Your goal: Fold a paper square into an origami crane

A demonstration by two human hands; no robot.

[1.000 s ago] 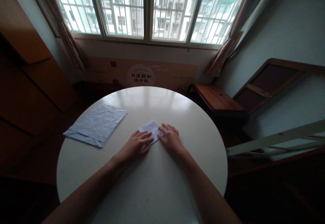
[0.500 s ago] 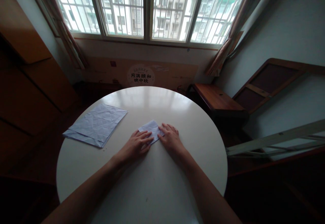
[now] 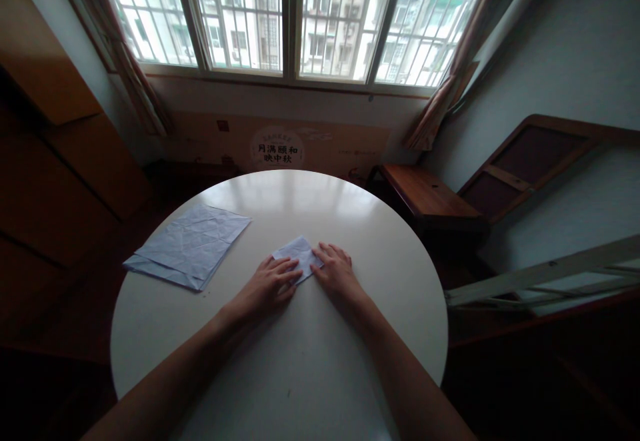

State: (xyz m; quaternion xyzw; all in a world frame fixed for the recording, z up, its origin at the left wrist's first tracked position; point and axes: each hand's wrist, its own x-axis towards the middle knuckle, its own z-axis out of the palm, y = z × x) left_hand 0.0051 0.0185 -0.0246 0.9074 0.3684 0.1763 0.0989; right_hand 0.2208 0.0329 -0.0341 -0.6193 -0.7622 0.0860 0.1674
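Note:
A small folded piece of pale blue-white paper (image 3: 300,250) lies flat on the white round table (image 3: 300,348), between my two hands. Spread over its left and near side, my left hand (image 3: 270,281) presses down with its fingers apart. At the paper's right edge rests my right hand (image 3: 336,269); its thumb and index fingertip touch the paper and the other fingers lie bent on the tabletop. Fingers cover parts of the paper's left and right corners. Farther left is a stack of creased pale blue paper sheets (image 3: 193,244), which neither hand touches.
Part of the sheet stack juts over the table's left edge. Beyond the table stands a long printed box or panel (image 3: 340,138) under barred windows. A wooden bench (image 3: 430,191) is at the back right, and a pale metal frame (image 3: 550,271) at the right. Wooden cabinets (image 3: 75,174) line the left.

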